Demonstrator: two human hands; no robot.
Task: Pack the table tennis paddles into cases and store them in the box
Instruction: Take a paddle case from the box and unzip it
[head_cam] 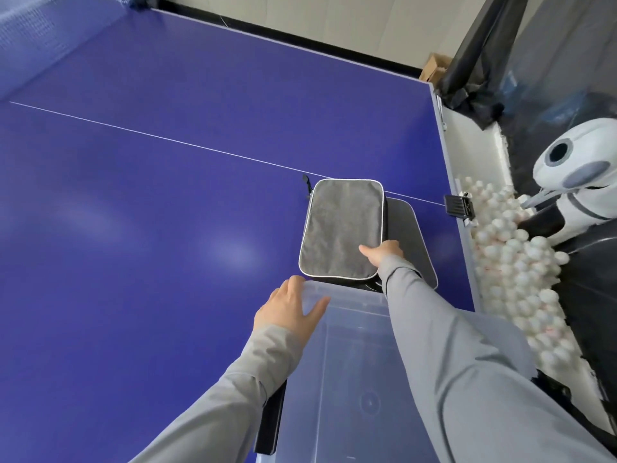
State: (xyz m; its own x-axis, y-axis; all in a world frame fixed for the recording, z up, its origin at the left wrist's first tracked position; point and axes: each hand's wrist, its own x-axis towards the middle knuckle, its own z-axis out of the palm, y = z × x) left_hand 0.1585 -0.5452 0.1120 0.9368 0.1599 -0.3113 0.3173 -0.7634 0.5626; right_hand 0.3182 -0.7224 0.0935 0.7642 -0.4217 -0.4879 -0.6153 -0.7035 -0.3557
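A grey paddle case with a white piped edge (340, 228) lies on top of a second, black case (412, 235) near the right edge of the blue table. My right hand (384, 252) grips the grey case at its near right corner, thumb on top and fingers hidden beneath. Just in front of the cases stands a clear plastic box (360, 372); nothing can be seen inside it. My left hand (290, 309) rests with spread fingers on the box's far left corner. No paddle is visible.
The blue table tennis table (167, 212) stretches out to the left and back. Along the right edge a trough holds several white balls (514, 262) beside a white ball machine (574, 182). A black handle (272, 419) sits on the box's left side.
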